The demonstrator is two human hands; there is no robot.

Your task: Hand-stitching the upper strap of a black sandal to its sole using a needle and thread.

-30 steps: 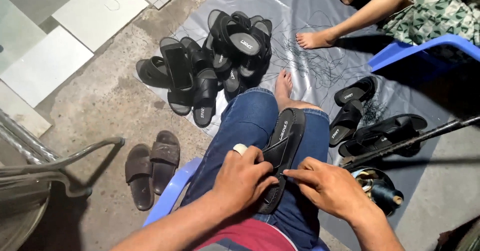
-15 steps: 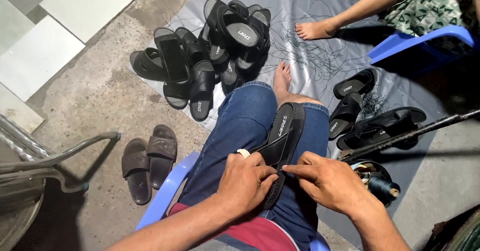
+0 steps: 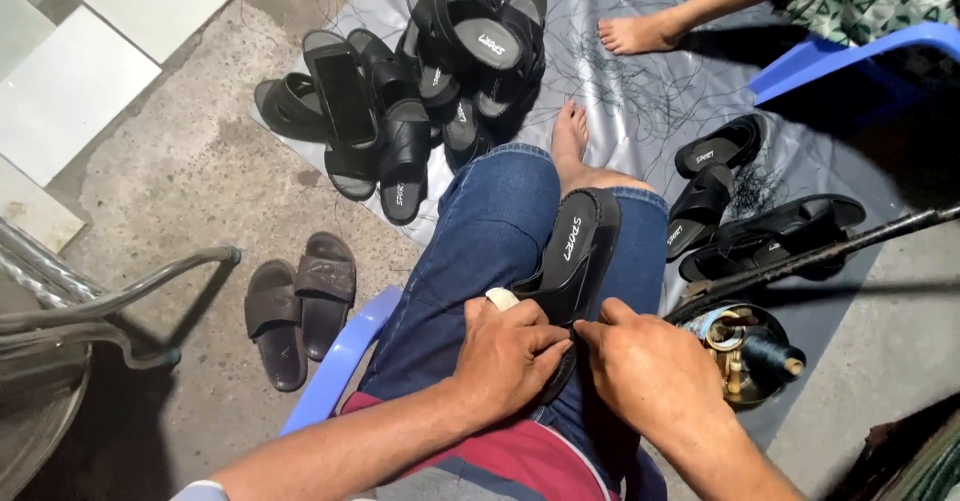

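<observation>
A: Where is the black sandal (image 3: 572, 257) right now?

B: Lying along the person's lap on the blue jeans, strap side up, toe end pointing away toward the bare foot (image 3: 570, 133). Take the sandal as the landmark. The left hand (image 3: 508, 359) is at its near end, fingers curled and pinching the sole edge, with a small pale object tucked against the thumb side; I cannot tell what that is. The right hand (image 3: 648, 369) is just beside it on the right, closed down on the same end, fingertips meeting the left hand's.

A: And around it?

B: Beyond the sandal's toe end, a heap of black sandals (image 3: 420, 91) sits on a grey sheet (image 3: 650, 81) strewn with loose thread. To its right, a few more black sandals (image 3: 745, 211) and a round tin of thread spools (image 3: 745, 351). To its left, a brown pair (image 3: 300, 301) on the concrete.

A: What might go wrong?

B: I judge the sandal could slide off the sloping thigh, since only its near end is held. With both sets of fingertips crowded together, any sharp tool there could nick a finger.
</observation>
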